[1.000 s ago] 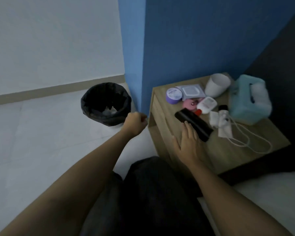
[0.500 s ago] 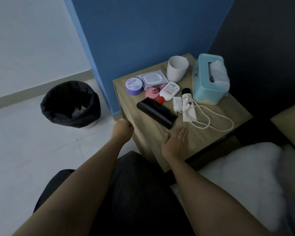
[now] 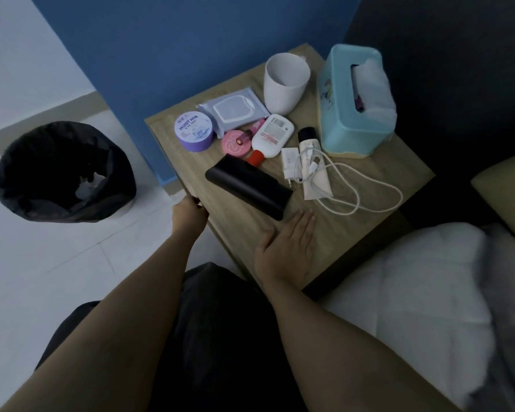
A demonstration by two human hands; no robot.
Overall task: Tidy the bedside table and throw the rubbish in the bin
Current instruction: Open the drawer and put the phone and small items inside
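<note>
The wooden bedside table (image 3: 372, 221) carries a purple cream jar (image 3: 194, 130), a wipes pack (image 3: 234, 110), a white cup (image 3: 284, 83), a teal tissue box (image 3: 348, 114), a pink compact (image 3: 234, 144), a white bottle with a red cap (image 3: 272, 135), a white charger (image 3: 290, 162) with its cable (image 3: 369, 188), and a long black case (image 3: 249, 185). My right hand (image 3: 289, 248) lies flat and open on the table's near part, fingertips just short of the case. My left hand (image 3: 189, 214) is curled against the table's left edge. The black-lined bin (image 3: 63, 173) stands on the floor to the left.
A blue wall rises behind the table. A bed with a white duvet (image 3: 428, 292) lies to the right, touching the table's side. Pale floor tiles lie between the bin and my legs. A tube with a black cap (image 3: 312, 171) lies under the cable.
My right hand has slid back from the black case toward the table's near edge. My left hand stays curled at the left edge. My head has turned right, toward the table.
</note>
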